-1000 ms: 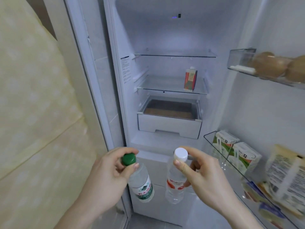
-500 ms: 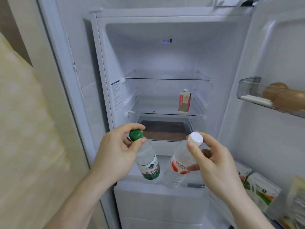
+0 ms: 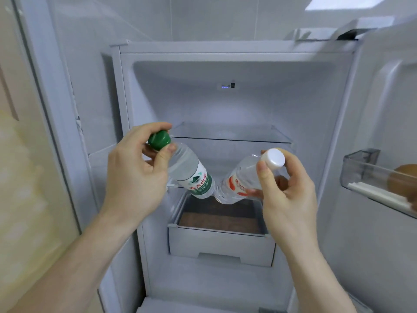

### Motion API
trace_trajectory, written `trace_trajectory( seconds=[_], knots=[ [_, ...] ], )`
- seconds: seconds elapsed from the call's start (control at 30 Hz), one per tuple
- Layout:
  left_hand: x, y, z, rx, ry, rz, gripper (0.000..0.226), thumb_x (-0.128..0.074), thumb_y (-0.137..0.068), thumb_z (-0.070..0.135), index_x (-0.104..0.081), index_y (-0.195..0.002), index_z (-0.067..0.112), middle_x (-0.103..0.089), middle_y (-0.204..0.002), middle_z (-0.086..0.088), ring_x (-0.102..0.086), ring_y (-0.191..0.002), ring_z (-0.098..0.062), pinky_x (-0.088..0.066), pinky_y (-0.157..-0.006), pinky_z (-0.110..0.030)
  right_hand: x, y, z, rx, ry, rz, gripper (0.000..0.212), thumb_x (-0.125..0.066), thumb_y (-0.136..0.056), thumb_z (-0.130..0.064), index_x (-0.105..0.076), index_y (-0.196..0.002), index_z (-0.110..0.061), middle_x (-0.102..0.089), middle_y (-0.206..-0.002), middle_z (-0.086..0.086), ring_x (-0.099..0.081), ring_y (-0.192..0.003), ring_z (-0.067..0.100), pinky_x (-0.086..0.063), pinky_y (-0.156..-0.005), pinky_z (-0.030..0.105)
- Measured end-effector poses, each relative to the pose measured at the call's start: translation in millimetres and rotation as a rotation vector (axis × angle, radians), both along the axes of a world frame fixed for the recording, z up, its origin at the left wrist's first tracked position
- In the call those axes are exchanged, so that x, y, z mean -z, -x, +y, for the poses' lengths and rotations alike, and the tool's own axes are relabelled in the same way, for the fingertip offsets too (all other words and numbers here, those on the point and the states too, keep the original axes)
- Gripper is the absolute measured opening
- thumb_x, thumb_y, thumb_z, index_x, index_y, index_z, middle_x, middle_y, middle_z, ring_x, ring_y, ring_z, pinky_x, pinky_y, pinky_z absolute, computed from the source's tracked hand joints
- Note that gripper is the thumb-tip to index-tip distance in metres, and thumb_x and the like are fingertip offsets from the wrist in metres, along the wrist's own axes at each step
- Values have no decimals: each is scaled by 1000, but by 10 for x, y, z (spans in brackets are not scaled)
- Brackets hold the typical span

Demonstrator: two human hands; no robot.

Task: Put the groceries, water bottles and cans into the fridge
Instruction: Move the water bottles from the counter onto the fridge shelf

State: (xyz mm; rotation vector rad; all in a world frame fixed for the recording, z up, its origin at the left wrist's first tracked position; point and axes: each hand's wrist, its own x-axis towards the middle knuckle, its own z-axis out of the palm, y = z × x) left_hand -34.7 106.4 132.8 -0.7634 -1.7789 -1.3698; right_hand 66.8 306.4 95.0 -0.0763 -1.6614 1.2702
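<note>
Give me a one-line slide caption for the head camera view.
Left hand and right hand each hold a water bottle, green-capped and white-capped, before the open fridge.

The open white fridge (image 3: 225, 98) fills the middle of the frame. At centre left, the left hand (image 3: 135, 170) pinches the neck of the green-capped clear plastic water bottle (image 3: 187, 172); at centre right, the right hand (image 3: 286, 190) holds the white-capped clear plastic water bottle (image 3: 237, 184). Both bottles tilt inward, their bases near each other in front of the fridge interior. Above and behind them lies the clear glass shelf (image 3: 230, 134); below them sits the white plastic drawer (image 3: 221, 245). At the right edge, the clear plastic door bin (image 3: 361, 175) hangs on the open door.
</note>
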Motion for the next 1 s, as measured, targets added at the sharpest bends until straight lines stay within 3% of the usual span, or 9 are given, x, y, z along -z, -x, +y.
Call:
trace_trajectory(
  seconds=[0.13, 0.23, 0.37, 0.47, 0.57, 0.73, 0.87, 1.0],
  knots=[
    [-104, 136, 80, 23, -117, 96, 28, -70, -93, 9, -67, -114, 27, -66, -106, 6, -61, -81, -17, -53, -66, -28, -192, 163, 79, -8, 32, 104, 12, -66, -99, -30, -65, -111, -32, -56, -89, 15, -55, -83, 49, -62, -68, 54],
    [-177, 213, 153, 30, -164, 166, 28, -69, -93, 7, -66, -115, 24, -63, -107, 5, -61, -81, -17, -55, -65, -30, -301, 262, 90, -12, 28, 158, 15, -65, -100, -26, -64, -115, -27, -60, -89, 7, -56, -81, 44, -63, -73, 50],
    [-292, 377, 245, 22, -207, 266, 25, -69, -93, 5, -66, -115, 17, -60, -108, 6, -61, -85, -15, -55, -68, -28, -424, 447, 105, 8, -1, 214, 21, -65, -100, -23, -63, -120, -21, -64, -94, 3, -56, -79, 31, -55, -66, 20],
    [-335, 486, 325, 0, -197, 359, 23, -69, -93, 3, -66, -115, 11, -59, -110, 6, -61, -94, -10, -56, -75, -26, -475, 593, 101, 19, -34, 235, 21, -64, -100, -19, -62, -121, -18, -62, -91, 1, -53, -74, 17, -49, -65, 12],
    [-356, 619, 407, -21, -202, 425, 21, -69, -93, 0, -67, -113, 5, -60, -110, 1, -59, -96, -5, -55, -77, -24, -508, 739, 94, 19, -49, 255, 21, -64, -100, -15, -62, -121, -18, -63, -93, 3, -54, -75, 17, -49, -66, 11],
    [-351, 894, 567, -29, -191, 463, 20, -70, -91, -3, -69, -110, 1, -63, -109, -4, -63, -94, -17, -55, -79, -25, -517, 1018, 159, 48, -90, 272, 22, -64, -100, -17, -61, -121, -21, -63, -94, -1, -52, -71, 8, -44, -66, 13],
    [-320, 1148, 686, -31, -186, 438, 22, -71, -89, -5, -69, -110, 3, -64, -109, -3, -63, -92, -14, -56, -77, -30, -513, 1228, 223, 56, -99, 277, 23, -63, -100, -14, -61, -121, -23, -62, -93, 2, -50, -68, 10, -42, -65, 14],
    [-258, 1388, 790, -19, -176, 401, 25, -71, -88, -6, -70, -110, 6, -64, -109, -2, -63, -91, -15, -56, -75, -34, -501, 1433, 321, 76, -122, 242, 25, -63, -100, -17, -59, -118, -33, -64, -97, -3, -57, -75, 18, -54, -72, 35]
  ],
)
